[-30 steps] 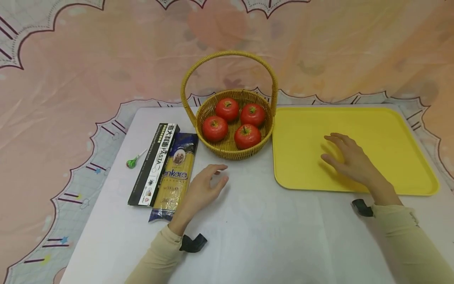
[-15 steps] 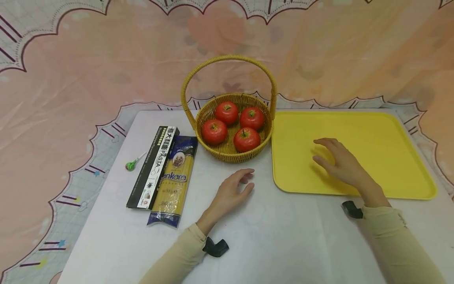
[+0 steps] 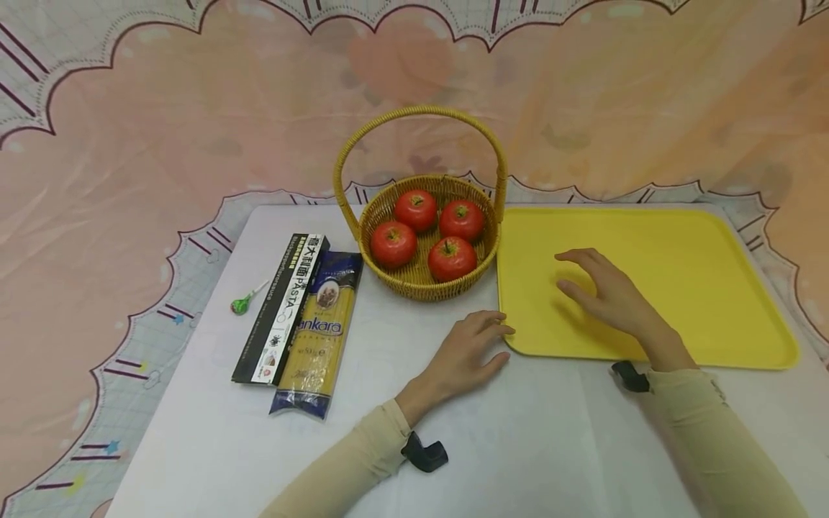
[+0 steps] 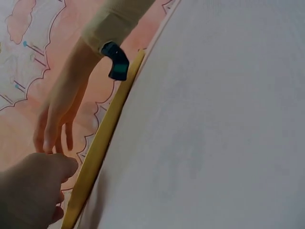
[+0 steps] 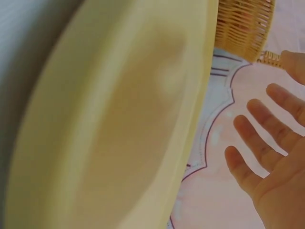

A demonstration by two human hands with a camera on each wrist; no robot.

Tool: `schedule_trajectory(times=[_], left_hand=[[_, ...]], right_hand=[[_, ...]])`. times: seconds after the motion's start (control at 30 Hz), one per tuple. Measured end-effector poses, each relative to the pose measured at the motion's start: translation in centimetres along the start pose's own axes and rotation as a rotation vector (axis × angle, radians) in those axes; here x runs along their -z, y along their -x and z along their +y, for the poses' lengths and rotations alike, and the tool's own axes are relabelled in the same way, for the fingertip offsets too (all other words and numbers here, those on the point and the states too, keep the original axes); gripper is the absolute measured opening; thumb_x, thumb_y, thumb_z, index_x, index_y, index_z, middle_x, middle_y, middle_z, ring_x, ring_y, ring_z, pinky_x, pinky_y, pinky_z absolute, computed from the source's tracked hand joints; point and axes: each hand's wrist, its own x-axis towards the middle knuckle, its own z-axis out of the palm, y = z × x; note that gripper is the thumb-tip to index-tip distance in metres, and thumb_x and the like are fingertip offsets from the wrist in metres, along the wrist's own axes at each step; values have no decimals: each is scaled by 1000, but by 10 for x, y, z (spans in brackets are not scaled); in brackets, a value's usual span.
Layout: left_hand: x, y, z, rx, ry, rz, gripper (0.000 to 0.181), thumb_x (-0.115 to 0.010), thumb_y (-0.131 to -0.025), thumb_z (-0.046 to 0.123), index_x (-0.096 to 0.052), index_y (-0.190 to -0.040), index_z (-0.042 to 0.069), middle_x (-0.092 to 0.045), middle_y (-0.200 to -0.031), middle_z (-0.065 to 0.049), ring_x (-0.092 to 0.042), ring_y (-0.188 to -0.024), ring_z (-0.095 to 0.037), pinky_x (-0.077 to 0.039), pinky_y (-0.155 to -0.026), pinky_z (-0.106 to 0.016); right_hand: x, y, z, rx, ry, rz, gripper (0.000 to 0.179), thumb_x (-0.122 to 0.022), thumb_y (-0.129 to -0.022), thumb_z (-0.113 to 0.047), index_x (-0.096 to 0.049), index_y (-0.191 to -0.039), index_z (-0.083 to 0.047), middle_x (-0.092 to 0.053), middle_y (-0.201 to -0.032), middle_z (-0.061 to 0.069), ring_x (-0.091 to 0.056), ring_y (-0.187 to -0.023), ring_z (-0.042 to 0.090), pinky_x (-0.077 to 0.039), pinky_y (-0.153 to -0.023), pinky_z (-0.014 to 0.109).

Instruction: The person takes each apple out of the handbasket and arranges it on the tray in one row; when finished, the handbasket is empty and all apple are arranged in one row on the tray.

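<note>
The person's left hand point(image 3: 463, 356), fingers loosely spread and gripping nothing, is at the near left corner of the yellow tray point(image 3: 712, 288), contact unclear. The right hand point(image 3: 602, 295), relaxed and holding nothing, hovers over the tray, whose long axis runs left to right; the basket point(image 3: 424, 291) of tomatoes point(image 3: 452, 259) stands just beside its far left edge.

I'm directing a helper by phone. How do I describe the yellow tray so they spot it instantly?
On the white table, find the wicker basket of red fruit. Immediately right of it, below the right hand, lies the tray. Unlike the woven, handled basket, it is a smooth, flat, bright-yellow rectangle with rounded corners.
</note>
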Motion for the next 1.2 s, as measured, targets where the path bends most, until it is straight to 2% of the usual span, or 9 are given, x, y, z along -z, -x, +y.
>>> schedule_trajectory(times=[0.13, 0.27, 0.43, 0.7, 0.8, 0.93, 1.2], left_hand=[[-5, -5, 2, -88, -1, -17, 30, -66, -86, 28, -62, -114, 19, -52, -130, -1, -45, -128, -15, -35, -107, -32], [-8, -8, 3, -138, -3, -68, 25, -64, -88, 26, -63, -111, 18, -56, -124, 2, -46, -126, -14, -32, -110, -27], [-10, -9, 5, -144, -40, -117, 21, -60, -91, 23, -65, -111, 17, -59, -110, 6, -52, -112, -9, -40, -99, -20], [-11, -16, 7, -216, -91, -87, 23, -59, -92, 22, -70, -111, 19, -58, -95, 6, -48, -95, -9, -39, -86, -18], [-9, -18, 9, -227, -105, -102, 25, -58, -92, 25, -70, -114, 23, -55, -91, 7, -47, -91, -7, -40, -81, -16], [-10, -19, 9, -223, -130, -117, 25, -58, -93, 28, -70, -114, 27, -52, -89, 8, -48, -91, -5, -40, -81, -16], [-11, -14, 7, -214, -119, -115, 23, -59, -92, 28, -71, -112, 27, -52, -88, 8, -48, -90, -6, -40, -86, -20]], right_hand=[[-1, -5, -2, 22, 7, -7, 45, -60, -92, -27, -49, -132, -12, -48, -133, 11, -44, -125, 34, -37, -98, 58], [-1, -10, -5, 44, 10, -15, 44, -60, -92, -27, -50, -131, -11, -50, -132, 10, -45, -124, 32, -37, -98, 56], [-1, -19, -12, 86, 14, -25, 40, -59, -92, -28, -52, -129, -12, -51, -131, 9, -47, -123, 30, -39, -98, 53], [-4, -37, -23, 198, 31, -22, 33, -61, -91, -24, -55, -122, -14, -54, -124, 4, -50, -119, 25, -41, -96, 47], [-4, -44, -28, 230, 38, -12, 33, -63, -90, -22, -55, -121, -14, -55, -123, 4, -51, -118, 25, -42, -96, 47], [-3, -53, -33, 252, 41, -7, 34, -64, -89, -22, -55, -121, -13, -55, -122, 3, -52, -116, 23, -42, -96, 45], [-10, -71, -49, 297, 31, -73, 37, -61, -91, -24, -54, -124, -10, -55, -124, 5, -51, -118, 24, -42, -97, 46]])
